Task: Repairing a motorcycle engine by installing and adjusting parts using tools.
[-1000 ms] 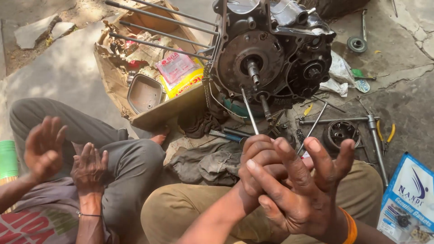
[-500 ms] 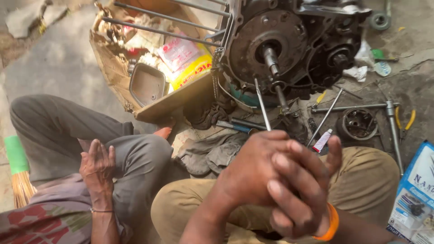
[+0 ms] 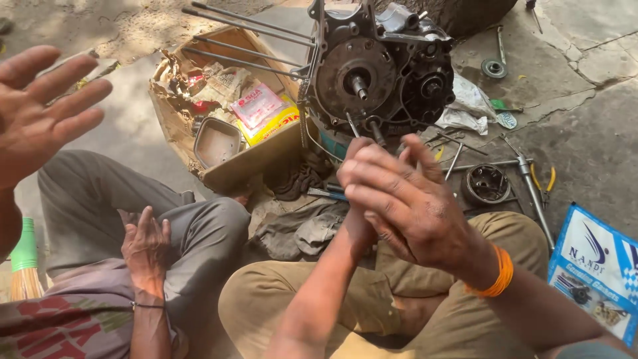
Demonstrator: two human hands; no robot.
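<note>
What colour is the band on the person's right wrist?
Orange: the wristband sits just behind the right hand, shown clearly in the head view.

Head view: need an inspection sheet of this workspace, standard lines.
Surface: cracked concrete ground, dusty.
Job's things: greasy engine block with long studs, standing before the knees.
Clutter: torn cardboard box of parts and packets, rag, round metal part, yellow-handled pliers, blue packet.
Grippers: left hand and right hand pressed together, nothing seen held.
Cables: nothing seen.
Surroundings: a second person sits alongside, one hand raised, one on a knee; broom.
</note>
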